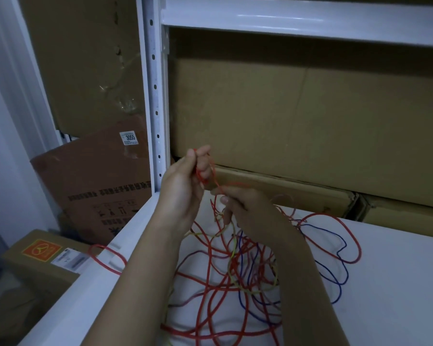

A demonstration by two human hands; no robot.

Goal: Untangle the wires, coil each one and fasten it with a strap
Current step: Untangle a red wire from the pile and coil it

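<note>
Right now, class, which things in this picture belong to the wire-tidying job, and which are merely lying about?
Part of the job:
red wire, gripped by the left hand and right hand
blue wire
yellow wire
white table bearing the tangle

Lying about:
cardboard boxes on the shelf
labelled box
box with orange sticker
white shelf post

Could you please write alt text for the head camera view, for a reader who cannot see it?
A person's left hand holds a small coil of red wire raised, while the right hand pinches the strand leading to it. Below lies a tangle of red, blue and yellow wires on a white shelf, with cardboard boxes behind.
</note>
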